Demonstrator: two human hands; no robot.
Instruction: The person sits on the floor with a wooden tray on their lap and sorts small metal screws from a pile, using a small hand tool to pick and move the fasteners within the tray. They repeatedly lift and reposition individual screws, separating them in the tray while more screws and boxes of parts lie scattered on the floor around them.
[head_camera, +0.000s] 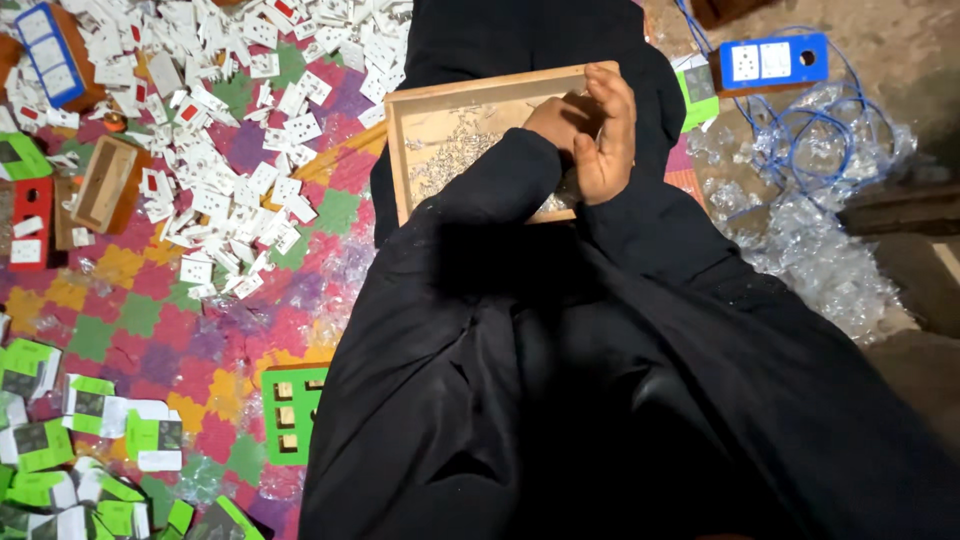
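Over the wooden tray (420, 120) on the person's lap, the left hand (560, 120) and right hand (608, 135) curl together, fingers narrowly pinched on something too small to tell, among tiny metal pieces (450, 150) that look light, stiff and best taken by fingertips.

Place: you sit in a floor-level home workshop for assembling electrical fittings.
Floor: a patchwork mat (150, 300).
Stock: white socket parts (230, 110) heaped at 11 o'clock.
Packaging: green cards (60, 440) at 8 o'clock.
Test gear: blue socket board (770, 62) at 1 o'clock.
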